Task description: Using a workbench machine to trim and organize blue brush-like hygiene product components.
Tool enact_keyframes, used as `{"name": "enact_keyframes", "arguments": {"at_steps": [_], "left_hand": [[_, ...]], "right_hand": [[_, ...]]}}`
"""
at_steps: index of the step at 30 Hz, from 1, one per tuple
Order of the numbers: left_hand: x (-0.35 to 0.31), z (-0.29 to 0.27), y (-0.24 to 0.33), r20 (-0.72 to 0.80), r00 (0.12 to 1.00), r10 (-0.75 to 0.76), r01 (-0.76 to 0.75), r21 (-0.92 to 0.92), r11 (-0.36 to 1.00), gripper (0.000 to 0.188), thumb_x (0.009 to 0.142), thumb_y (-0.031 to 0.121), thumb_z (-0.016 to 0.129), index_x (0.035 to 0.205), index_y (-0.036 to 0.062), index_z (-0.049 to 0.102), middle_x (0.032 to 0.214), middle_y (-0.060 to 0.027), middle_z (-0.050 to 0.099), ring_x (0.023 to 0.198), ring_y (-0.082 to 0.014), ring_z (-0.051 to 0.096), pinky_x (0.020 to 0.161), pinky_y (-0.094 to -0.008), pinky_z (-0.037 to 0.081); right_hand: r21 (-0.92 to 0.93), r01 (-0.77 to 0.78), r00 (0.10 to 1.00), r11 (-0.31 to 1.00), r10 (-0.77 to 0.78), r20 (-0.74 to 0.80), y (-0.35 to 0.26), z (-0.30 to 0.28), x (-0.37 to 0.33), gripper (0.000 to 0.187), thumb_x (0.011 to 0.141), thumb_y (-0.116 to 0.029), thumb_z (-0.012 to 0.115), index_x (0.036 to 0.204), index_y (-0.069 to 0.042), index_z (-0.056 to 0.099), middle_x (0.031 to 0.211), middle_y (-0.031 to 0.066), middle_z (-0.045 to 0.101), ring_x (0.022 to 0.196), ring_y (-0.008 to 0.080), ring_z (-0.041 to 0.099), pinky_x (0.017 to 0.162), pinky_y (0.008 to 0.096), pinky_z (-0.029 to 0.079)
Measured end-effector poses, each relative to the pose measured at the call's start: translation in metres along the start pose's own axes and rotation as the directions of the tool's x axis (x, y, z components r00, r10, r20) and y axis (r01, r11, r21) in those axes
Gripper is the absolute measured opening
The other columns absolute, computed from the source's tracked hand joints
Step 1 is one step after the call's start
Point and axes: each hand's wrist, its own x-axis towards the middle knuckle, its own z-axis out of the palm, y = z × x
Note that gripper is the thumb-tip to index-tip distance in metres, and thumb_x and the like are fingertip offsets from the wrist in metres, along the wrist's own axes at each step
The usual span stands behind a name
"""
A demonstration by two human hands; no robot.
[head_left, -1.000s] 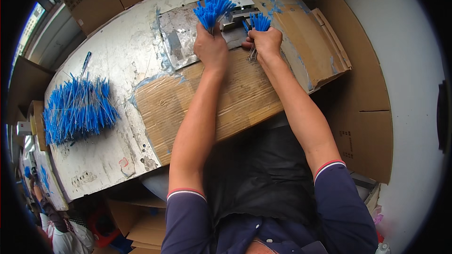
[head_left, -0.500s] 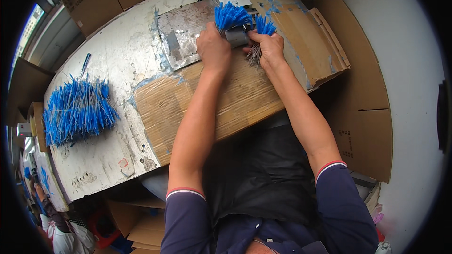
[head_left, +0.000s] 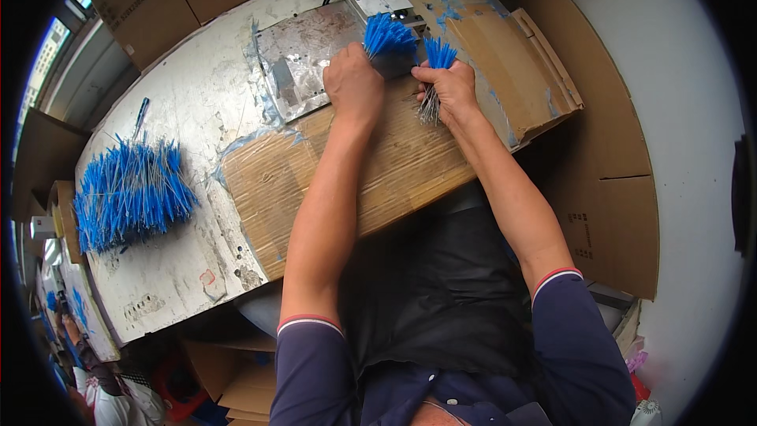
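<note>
Above the table, left fingers and right fingers grip blue-tipped wires

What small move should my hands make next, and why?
Perhaps ease one strand from the right bundle toward the left hand: the thumb of the right hand points that way, and the left bundle sits close by.

A scuffed workbench and piled parts: a workshop.

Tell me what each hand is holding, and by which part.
Left hand: a bundle of blue-tipped wires, held below the blue tips. Right hand: a smaller bundle, held around its middle.
</note>
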Motion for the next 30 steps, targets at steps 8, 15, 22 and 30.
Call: {"name": "enact_keyframes", "arguments": {"at_steps": [8,15,22,30], "left_hand": [[0.004,-0.006,-0.001,-0.07,0.973,-0.219,0.214,-0.077,0.974,0.01,0.083,0.003,0.062,0.093,0.0024,0.06,0.086,-0.0192,0.067,0.083,-0.0403,0.066,0.075,-0.0506,0.049],[0.005,-0.012,-0.004,-0.067,0.935,-0.347,0.32,-0.255,0.912,0.02,0.087,0.009,0.069,0.102,0.003,0.058,0.088,-0.022,0.069,0.084,-0.0447,0.066,0.074,-0.0523,0.048],[0.004,-0.004,-0.008,-0.137,0.935,-0.327,0.284,-0.263,0.922,0.016,0.09,0.017,0.069,0.098,0.005,0.061,0.084,-0.0206,0.071,0.082,-0.0431,0.068,0.073,-0.0516,0.048],[0.003,-0.005,-0.007,-0.115,0.938,-0.326,0.296,-0.224,0.929,0.019,0.087,0.009,0.068,0.102,0.0027,0.058,0.09,-0.022,0.064,0.088,-0.0436,0.063,0.078,-0.0528,0.046]], "right_hand": [[-0.012,0.027,1.0,1.0,-0.027,-0.002,-0.002,0.005,0.002,0.024,0.077,0.006,0.077,0.084,-0.005,0.056,0.07,0.0058,0.061,0.052,0.0135,0.059,0.04,0.0271,0.049],[-0.123,0.146,0.989,0.982,-0.146,0.008,0.0,0.021,0.015,0.022,0.071,0.007,0.077,0.074,-0.003,0.058,0.067,0.006,0.061,0.046,0.0156,0.057,0.039,0.0293,0.046],[-0.261,0.119,0.985,0.958,-0.147,-0.094,0.004,0.028,0.035,0.024,0.073,0.008,0.077,0.077,-0.004,0.057,0.068,0.0057,0.06,0.048,0.0154,0.059,0.038,0.0289,0.047],[-0.28,0.145,0.976,0.949,-0.184,-0.116,0.008,0.031,0.029,0.023,0.073,0.006,0.078,0.076,-0.003,0.057,0.068,0.0077,0.063,0.05,0.0161,0.062,0.039,0.0291,0.05]]}}
